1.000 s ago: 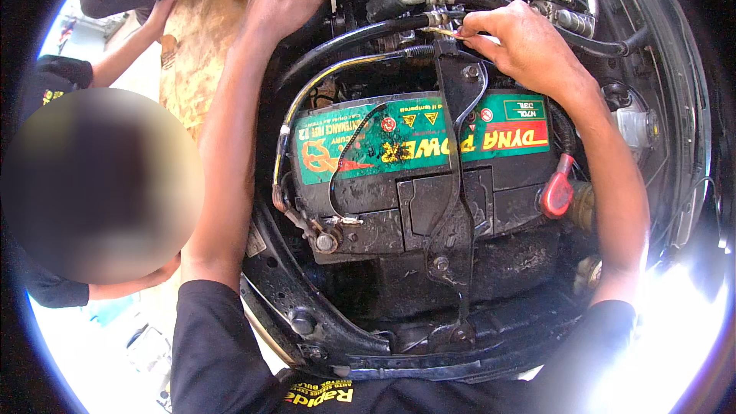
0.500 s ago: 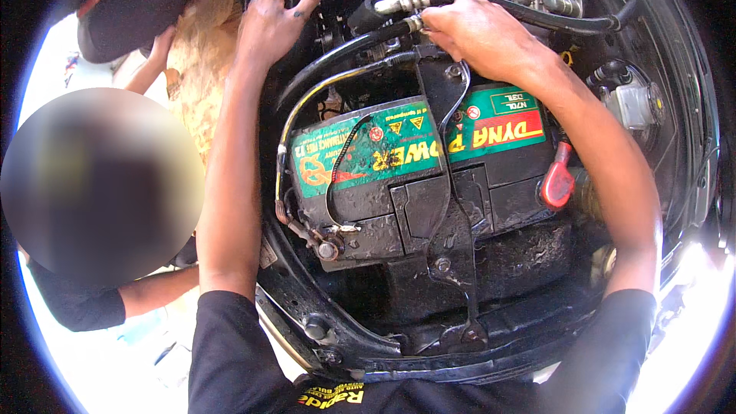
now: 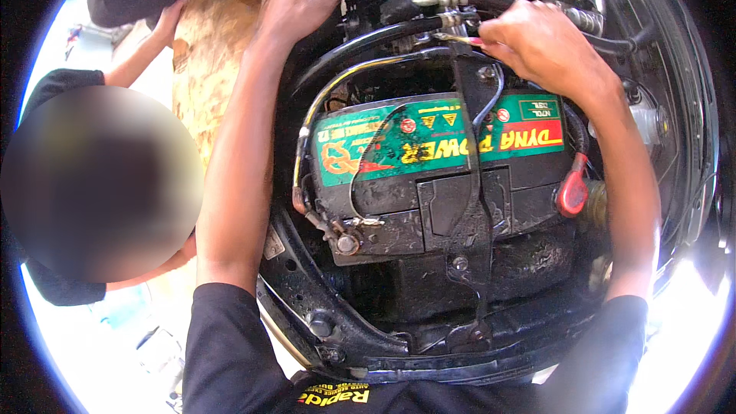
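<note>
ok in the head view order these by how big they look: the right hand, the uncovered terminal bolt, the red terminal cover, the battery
1. Battery
2. Right hand
3. Red terminal cover
4. Uncovered terminal bolt

Left: brown mottled sheet (image 3: 218,38), material undetermined, running toward the far side. Near left: pale floor (image 3: 69,345), overexposed, detail largely lost. Near right: intense white glare (image 3: 678,337), surroundings illegible.
</note>
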{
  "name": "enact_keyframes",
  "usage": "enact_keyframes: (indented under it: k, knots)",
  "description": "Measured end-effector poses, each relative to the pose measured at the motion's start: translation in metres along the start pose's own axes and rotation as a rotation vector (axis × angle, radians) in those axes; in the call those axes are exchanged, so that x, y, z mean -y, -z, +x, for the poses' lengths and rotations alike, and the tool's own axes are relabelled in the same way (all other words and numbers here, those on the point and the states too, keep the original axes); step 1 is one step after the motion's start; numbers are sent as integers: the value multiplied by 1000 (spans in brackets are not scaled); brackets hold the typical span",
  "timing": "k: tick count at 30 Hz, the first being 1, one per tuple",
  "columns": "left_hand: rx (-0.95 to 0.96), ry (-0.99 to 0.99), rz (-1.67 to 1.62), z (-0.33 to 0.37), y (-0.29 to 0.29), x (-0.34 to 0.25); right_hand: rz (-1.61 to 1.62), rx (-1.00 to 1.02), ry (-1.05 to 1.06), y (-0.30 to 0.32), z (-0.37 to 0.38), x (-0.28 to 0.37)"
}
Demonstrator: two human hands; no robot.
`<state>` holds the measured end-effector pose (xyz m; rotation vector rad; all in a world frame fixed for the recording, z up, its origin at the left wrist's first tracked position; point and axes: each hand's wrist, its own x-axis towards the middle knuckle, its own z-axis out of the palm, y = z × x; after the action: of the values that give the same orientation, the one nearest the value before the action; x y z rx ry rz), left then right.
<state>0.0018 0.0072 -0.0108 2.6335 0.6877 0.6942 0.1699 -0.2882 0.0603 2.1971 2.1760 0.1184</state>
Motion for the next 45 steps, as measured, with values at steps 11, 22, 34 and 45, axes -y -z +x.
enact_keyframes:
  k: [11, 22, 34, 45]
  knots:
    - [79, 79, -4, -2, 12, -3, -99, 189, -32, 8, 7, 13]
    - [47, 40, -48, -3, 10, -5, 137, 153, -111, 12, 6, 7]
    - [37, 76, 5, 0, 12, -8, 271, -46, -34, -16, 4, 2]
    - [-24, -43, -4, -1, 9, -17, 124, -151, -218, -19, -7, 3]
